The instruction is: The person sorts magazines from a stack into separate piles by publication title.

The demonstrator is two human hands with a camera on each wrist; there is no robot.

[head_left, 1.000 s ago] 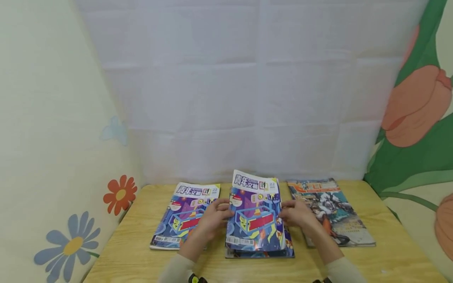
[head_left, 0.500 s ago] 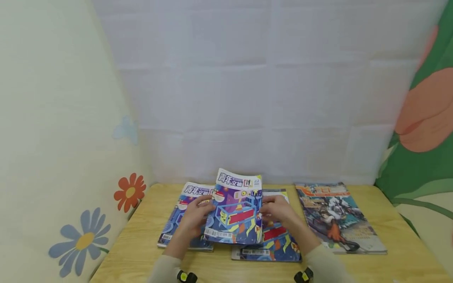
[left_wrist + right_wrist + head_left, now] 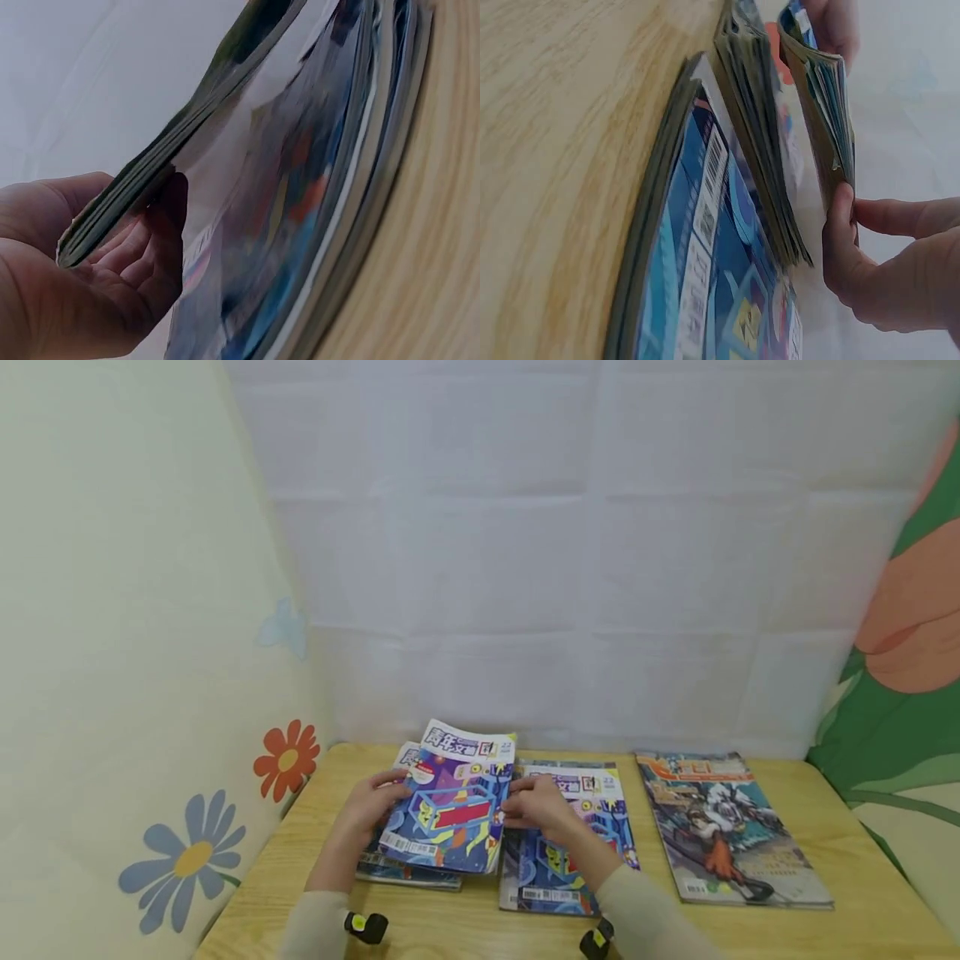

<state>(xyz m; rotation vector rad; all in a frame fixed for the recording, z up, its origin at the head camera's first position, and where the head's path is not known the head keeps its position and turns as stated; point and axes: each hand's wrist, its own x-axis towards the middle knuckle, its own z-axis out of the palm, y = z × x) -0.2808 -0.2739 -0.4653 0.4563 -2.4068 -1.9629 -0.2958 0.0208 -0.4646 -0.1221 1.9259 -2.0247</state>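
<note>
Both hands hold one purple-blue magazine (image 3: 453, 806) level above the left stack of magazines (image 3: 408, 875). My left hand (image 3: 367, 810) grips its left edge, and in the left wrist view the fingers curl beneath the spine with the thumb side above. My right hand (image 3: 543, 810) pinches the opposite edge between thumb and fingers, plainly seen in the right wrist view. A gap shows between the held magazine and the stack under it. To the right lies the middle stack (image 3: 551, 897), topped by a magazine with the same cover, partly hidden by my right forearm.
A magazine with a warrior-like figure on its cover (image 3: 738, 835) lies at the right of the wooden table (image 3: 435, 935). A white cloth (image 3: 480, 568) hangs behind the table's far edge. Walls with painted flowers (image 3: 193, 860) flank it on both sides.
Both hands have lifted the purple-blue magazine off the middle stack and carried it left, over the left stack. The head view has shifted slightly, so the table sits further right.
</note>
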